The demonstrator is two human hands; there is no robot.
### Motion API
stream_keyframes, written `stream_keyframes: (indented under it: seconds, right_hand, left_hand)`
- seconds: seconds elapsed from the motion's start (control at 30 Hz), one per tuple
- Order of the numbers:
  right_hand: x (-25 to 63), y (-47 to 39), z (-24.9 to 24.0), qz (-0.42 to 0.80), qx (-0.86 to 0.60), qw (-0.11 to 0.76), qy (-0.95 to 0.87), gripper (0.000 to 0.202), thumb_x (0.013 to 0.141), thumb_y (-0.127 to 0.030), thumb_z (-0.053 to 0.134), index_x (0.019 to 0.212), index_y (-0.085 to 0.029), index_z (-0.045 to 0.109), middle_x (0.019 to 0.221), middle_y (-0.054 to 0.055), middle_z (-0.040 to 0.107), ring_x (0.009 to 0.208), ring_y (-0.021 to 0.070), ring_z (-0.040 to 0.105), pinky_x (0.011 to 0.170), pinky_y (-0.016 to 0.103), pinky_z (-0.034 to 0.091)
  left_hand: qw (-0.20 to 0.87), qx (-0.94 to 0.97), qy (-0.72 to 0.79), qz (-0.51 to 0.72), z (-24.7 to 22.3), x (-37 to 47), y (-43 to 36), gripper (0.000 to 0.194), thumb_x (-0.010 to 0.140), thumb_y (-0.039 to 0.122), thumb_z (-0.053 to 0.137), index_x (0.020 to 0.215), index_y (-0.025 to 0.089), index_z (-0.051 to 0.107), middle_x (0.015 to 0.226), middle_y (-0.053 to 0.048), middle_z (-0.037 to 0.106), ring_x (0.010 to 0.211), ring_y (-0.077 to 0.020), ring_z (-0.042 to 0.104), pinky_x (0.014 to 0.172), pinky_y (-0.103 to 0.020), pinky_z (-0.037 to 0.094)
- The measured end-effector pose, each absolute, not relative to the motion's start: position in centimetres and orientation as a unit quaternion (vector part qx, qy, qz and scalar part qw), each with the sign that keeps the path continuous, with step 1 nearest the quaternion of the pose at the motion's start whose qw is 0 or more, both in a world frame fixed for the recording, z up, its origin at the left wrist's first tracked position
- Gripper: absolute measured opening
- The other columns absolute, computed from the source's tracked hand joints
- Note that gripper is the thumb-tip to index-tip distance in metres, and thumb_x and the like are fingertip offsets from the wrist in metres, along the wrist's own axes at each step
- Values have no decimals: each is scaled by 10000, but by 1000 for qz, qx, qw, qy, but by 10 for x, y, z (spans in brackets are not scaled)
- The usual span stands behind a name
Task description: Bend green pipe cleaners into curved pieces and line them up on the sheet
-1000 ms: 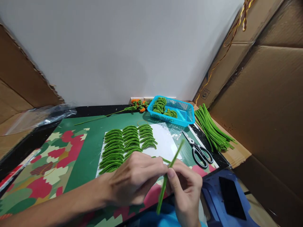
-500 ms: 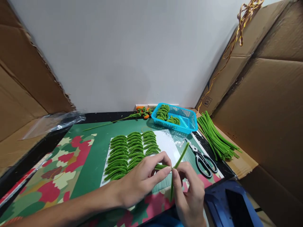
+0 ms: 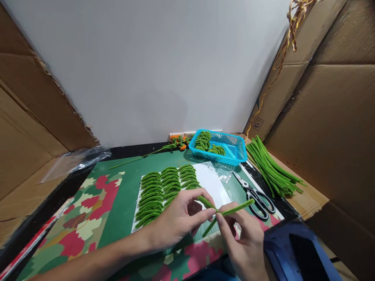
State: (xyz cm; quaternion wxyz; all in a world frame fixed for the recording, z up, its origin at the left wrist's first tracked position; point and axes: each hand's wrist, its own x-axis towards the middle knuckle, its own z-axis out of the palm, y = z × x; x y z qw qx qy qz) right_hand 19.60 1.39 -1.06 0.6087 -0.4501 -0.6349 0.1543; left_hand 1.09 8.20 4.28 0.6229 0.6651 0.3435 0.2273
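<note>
Green pipe cleaner pieces (image 3: 238, 208) meet between my two hands, with ends sticking out to the right, upper left and lower left. My left hand (image 3: 183, 214) pinches them near the crossing point between thumb and forefinger. Just to the right, my right hand (image 3: 244, 238) pinches the same spot with thumb and fingers. How the pieces are joined there is hidden by the fingertips. Behind my left hand, rows of bent green pipe cleaner leaves (image 3: 151, 195) lie on a white sheet (image 3: 209, 181), partly covered by that hand.
A blue basket (image 3: 234, 161) at the back holds more green leaves. Black-handled scissors (image 3: 258, 201) lie to the right, before a bundle of long green pipe cleaners (image 3: 271, 168). Orange flowers on a stem (image 3: 175, 144) rest at the back. Cardboard walls (image 3: 331, 117) stand at both sides.
The pipe cleaner pieces have turned clockwise in my fingers: the upper end now points right and the lower end swings left. Both hands sit slightly further right in view.
</note>
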Motion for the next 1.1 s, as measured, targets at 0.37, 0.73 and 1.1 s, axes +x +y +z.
stream_keyframes:
  seconds: [0.37, 0.73, 1.1]
  right_hand:
    - [203, 18, -27, 347, -393, 761, -382, 161, 994, -331, 791, 965, -173, 776, 830, 41, 776, 322, 67, 516, 281, 189, 360]
    - [205, 18, -24, 391, -336, 768, -381, 30, 987, -227, 798, 1004, -208, 812, 699, -23, 714, 362, 74, 585, 348, 158, 440]
    - [207, 13, -13, 407, -352, 702, -466, 90, 990, -219, 775, 904, -203, 793, 703, -3, 740, 413, 80, 596, 422, 179, 480]
  left_hand:
    - [580, 722, 331, 182, 47, 14, 84, 364, 1039, 552, 659, 1115, 207, 744, 1019, -26, 697, 807, -157, 595, 702, -240, 487]
    - [615, 678, 334, 223, 50, 15, 80, 443, 1040, 559, 660, 872, 152, 710, 744, 5, 649, 548, -86, 511, 515, -206, 407]
    - [579, 682, 328, 304, 53, 6, 89, 380, 1048, 436, 705, 825, 137, 776, 687, 1, 662, 505, -66, 513, 466, -176, 416]
